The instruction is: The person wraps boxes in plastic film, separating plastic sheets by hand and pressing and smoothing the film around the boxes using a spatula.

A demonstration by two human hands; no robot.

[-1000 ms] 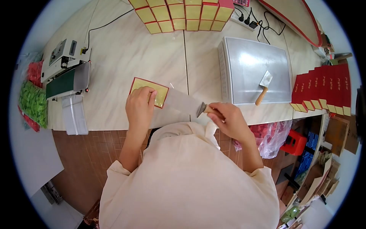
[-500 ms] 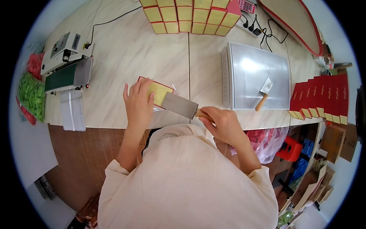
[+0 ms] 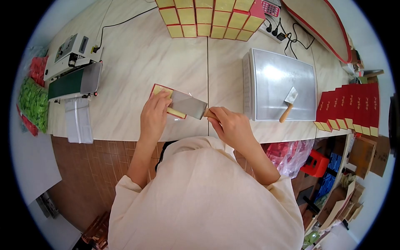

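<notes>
A small yellow box with red edges (image 3: 177, 113) lies on the table in front of me, with clear film at its edges. My left hand (image 3: 155, 114) grips its left side, fingers bent together over its top. My right hand (image 3: 231, 126) is closed round the wooden handle of a wide scraper (image 3: 188, 104). The scraper's flat metal blade lies across the box's top and covers its middle, close to my left fingertips. A smaller scraper (image 3: 289, 103) rests on a silver metal-topped unit (image 3: 266, 79) to the right.
Stacked yellow-and-red boxes (image 3: 204, 18) stand at the back. On the left are a machine with a green belt (image 3: 64, 87) and clear plastic sleeves (image 3: 79, 123). Red boxes (image 3: 352, 106) line the right side. A power strip (image 3: 271, 32) with black cables lies behind the silver unit.
My right hand has moved left, sliding the blade from beside the box to across its top. My left fingers lifted and spread, then came back down together on the box.
</notes>
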